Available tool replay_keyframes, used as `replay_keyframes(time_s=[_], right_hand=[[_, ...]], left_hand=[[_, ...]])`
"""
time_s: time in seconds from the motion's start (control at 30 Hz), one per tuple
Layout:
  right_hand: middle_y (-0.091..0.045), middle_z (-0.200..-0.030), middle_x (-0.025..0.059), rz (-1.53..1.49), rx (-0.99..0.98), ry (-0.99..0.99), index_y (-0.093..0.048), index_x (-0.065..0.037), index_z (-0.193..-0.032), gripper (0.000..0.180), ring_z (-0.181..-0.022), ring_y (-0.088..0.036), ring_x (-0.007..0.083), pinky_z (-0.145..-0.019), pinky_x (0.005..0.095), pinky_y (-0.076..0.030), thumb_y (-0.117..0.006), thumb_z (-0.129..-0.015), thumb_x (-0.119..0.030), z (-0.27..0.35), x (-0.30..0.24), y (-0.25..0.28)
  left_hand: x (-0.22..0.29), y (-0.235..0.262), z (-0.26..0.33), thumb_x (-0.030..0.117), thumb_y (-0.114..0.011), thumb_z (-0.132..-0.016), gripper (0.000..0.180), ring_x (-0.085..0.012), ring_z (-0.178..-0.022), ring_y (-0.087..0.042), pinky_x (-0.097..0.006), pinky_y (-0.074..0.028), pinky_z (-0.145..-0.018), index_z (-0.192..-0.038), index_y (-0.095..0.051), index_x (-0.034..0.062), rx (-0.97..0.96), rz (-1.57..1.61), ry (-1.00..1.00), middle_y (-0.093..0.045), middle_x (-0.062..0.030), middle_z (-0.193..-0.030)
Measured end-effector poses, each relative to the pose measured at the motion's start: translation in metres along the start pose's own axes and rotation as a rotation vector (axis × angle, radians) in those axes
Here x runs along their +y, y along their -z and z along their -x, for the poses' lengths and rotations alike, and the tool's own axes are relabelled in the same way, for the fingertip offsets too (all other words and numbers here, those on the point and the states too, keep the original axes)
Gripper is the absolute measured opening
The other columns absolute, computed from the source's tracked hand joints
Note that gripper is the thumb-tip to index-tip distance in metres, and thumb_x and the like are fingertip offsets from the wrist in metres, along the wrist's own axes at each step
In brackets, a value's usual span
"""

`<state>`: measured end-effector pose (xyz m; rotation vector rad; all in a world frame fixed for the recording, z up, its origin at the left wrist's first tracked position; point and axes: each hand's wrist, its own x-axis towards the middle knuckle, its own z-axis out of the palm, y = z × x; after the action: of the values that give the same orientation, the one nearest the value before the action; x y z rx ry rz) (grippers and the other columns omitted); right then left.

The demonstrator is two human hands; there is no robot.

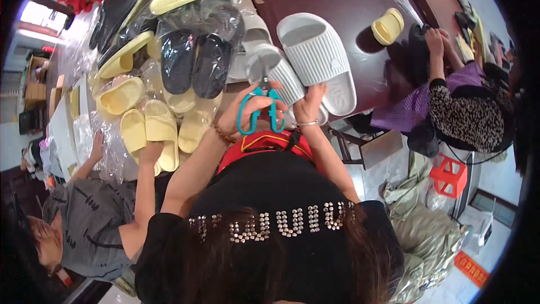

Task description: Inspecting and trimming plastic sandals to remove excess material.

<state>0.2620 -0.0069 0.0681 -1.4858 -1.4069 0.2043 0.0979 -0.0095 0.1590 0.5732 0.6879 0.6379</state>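
My left hand (247,110) grips teal-handled scissors (260,114), whose blades point up at a pale grey slide sandal (278,73). My right hand (308,106) holds the lower edge of a second, larger grey ribbed slide sandal (318,53) that lies beside the first. Both sandals sit over the near edge of a dark brown table (349,5). My forearms rise from the lower edge, above my black top with metal studs.
Yellow slides (149,129) and black slides (194,65) in clear plastic bags are piled at the left. A co-worker's hand (151,149) touches them. A lone yellow slide (388,25) and another person's hands (436,39) are at the right, with a red stool (450,175) below.
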Motion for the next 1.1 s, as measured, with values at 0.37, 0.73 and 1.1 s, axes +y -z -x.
replay_keyframes(time_s=[0.37,0.73,1.1], right_hand=[[-0.051,-0.105,0.018,0.034,0.01,0.125,-0.054,-0.004,-0.102,0.039,-0.104,-0.04,0.0371,-0.086,0.0446,-0.027,-0.054,-0.064,-0.014,0.016,0.006,0.011],[-0.05,-0.105,0.0187,0.067,-0.102,-0.017,-0.051,-0.004,-0.101,0.039,-0.103,-0.04,0.0378,-0.088,0.045,-0.024,-0.052,-0.063,-0.01,0.02,0.029,0.004],[-0.053,-0.1,0.0195,-0.003,-0.636,-0.389,-0.05,-0.002,-0.098,0.042,-0.095,-0.05,0.0355,-0.079,0.0418,-0.039,-0.063,-0.066,-0.025,0.004,0.114,-0.008]], left_hand=[[0.002,-0.002,0.005,0.016,-0.048,-0.082,0.042,-0.0227,-0.079,-0.059,-0.036,-0.049,-0.07,-0.12,-0.036,0.0038,-0.116,-0.056,0.037,-0.058,-0.0159,-0.093],[0.001,0.006,0.001,0.016,-0.049,-0.082,0.044,-0.0227,-0.079,-0.059,-0.037,-0.049,-0.069,-0.121,-0.035,0.0043,-0.089,-0.087,0.074,-0.057,-0.0157,-0.093],[-0.01,0.036,0.018,0.01,-0.052,-0.077,0.043,-0.0213,-0.078,-0.058,-0.033,-0.048,-0.067,-0.117,-0.038,0.003,0.077,-0.02,0.05,-0.056,-0.0153,-0.09]])
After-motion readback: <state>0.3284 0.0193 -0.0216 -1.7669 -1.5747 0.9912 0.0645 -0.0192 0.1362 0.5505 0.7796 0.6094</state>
